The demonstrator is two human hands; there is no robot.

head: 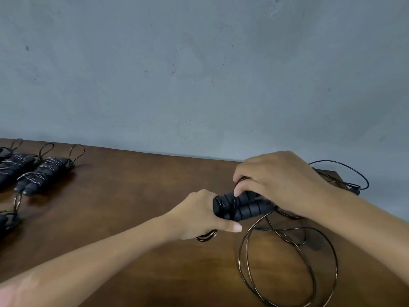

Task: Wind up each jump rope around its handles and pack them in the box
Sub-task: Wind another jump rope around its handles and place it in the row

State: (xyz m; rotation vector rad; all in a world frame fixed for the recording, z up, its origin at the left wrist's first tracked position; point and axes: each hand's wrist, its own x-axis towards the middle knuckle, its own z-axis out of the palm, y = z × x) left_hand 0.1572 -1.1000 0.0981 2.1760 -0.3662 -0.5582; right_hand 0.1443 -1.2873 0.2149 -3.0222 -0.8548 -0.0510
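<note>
Left hand (199,214) is gripping the paired black handles (241,207); right hand's (281,182) fingers (240,191) are pinching the rope (287,262) just above those handles. Wound ropes (44,173) are lying far left of the handles on the surface (132,196).

a dark brown wooden table (132,207) is set against a plain wall (199,74) painted pale grey-blue — the paint is marked with small dark specks and faint scuffs. soft, even light is cast — the tabletop is faintly glossed.

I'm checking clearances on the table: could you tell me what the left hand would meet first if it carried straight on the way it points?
Probably the right hand: the left hand points rightward along the handles it grips, though depth is uncertain.
</note>
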